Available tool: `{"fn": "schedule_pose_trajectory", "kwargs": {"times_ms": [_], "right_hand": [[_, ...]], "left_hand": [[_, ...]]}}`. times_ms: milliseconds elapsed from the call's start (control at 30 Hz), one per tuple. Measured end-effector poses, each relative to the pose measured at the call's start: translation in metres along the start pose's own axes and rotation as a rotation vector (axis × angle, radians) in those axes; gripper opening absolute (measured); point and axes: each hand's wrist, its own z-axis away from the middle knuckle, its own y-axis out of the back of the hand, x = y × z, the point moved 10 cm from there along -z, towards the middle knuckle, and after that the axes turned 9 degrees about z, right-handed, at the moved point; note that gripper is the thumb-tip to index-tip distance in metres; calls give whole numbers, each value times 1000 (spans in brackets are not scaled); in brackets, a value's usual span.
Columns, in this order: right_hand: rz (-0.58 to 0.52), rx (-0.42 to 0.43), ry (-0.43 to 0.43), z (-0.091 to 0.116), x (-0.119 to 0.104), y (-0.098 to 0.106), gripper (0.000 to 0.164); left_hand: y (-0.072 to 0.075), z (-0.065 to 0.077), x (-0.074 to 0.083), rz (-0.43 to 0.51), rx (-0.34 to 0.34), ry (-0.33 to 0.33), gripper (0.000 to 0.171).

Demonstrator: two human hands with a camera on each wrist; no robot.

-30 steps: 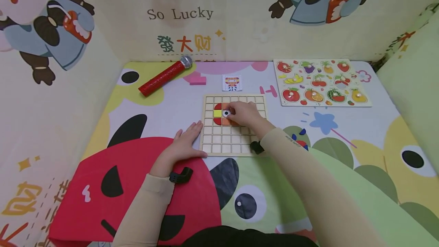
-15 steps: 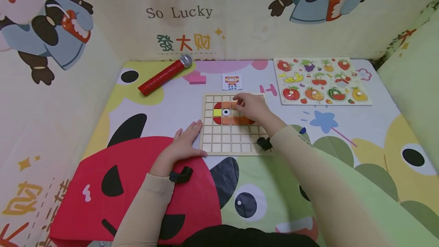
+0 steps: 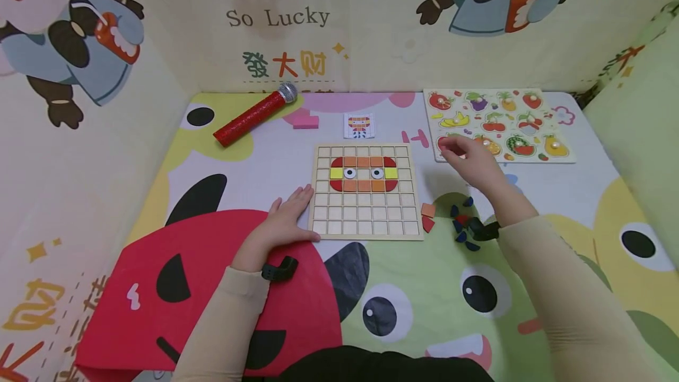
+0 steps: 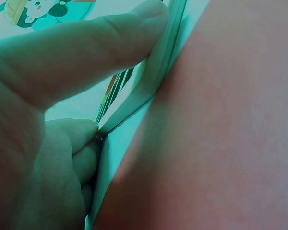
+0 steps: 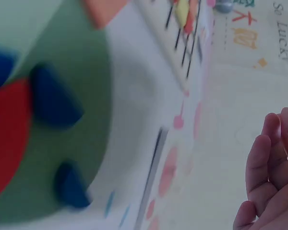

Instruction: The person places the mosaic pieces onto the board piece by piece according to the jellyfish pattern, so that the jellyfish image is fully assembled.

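A wooden grid board (image 3: 365, 215) lies in front of me in the head view. Red, orange, yellow and eye-patterned tiles (image 3: 363, 174) form a band in its upper cells. My left hand (image 3: 283, 220) rests beside the board, its fingers and thumb touching the left edge; the left wrist view shows the thumb (image 4: 101, 52) against the board's side. To the right, my right hand (image 3: 472, 164) is raised with loosely bent fingers and holds nothing visible. Below it lie several dark blue pieces (image 3: 461, 236) and a red one (image 3: 462, 219), partly hidden by the wrist camera.
An orange square (image 3: 428, 210) and a red piece (image 3: 428, 224) lie by the board's right edge. Behind the board is a small pattern card (image 3: 359, 127). A fruit puzzle (image 3: 504, 128) sits at the back right, a red microphone (image 3: 251, 119) and pink block (image 3: 306, 122) at the back left.
My right hand has left the board and moved right, uncovering an eye tile and a yellow tile on the band's right side. The left hand has stayed at the board's edge.
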Motion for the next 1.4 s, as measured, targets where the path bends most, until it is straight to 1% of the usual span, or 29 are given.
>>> {"fn": "schedule_pose_trajectory", "kwargs": {"times_ms": [100,233,333,433,700,800,933,1100,1300,1400], "right_hand": [[18,-1,-20,13,18,7,46],[28,-1,-30,25,34,11,47],[42,-24,-42,30,43,9,46],[73,-62,-42,33,47,2,43],[164,-130,61,40,36,-22,36],[201,-142,103,42,33,-28,34],[230,-159,144,43,30,-38,32],[236,-200,196,48,24,-54,34],[263,-209,244,49,19,-63,34],[293,-208,257,48,20,-66,33]], "left_hand": [[0,0,1,-3,-2,-1,108],[0,-1,2,-4,-3,-1,108],[0,-1,2,-3,-4,0,108],[-1,0,2,-1,-5,2,108],[-2,1,2,2,-14,8,108],[-2,1,2,1,-9,2,108],[-1,-1,1,0,6,-6,108],[-1,-2,-1,-2,5,-4,109],[0,-1,-1,-4,12,-2,109],[-1,-1,-2,0,5,1,109]]}}
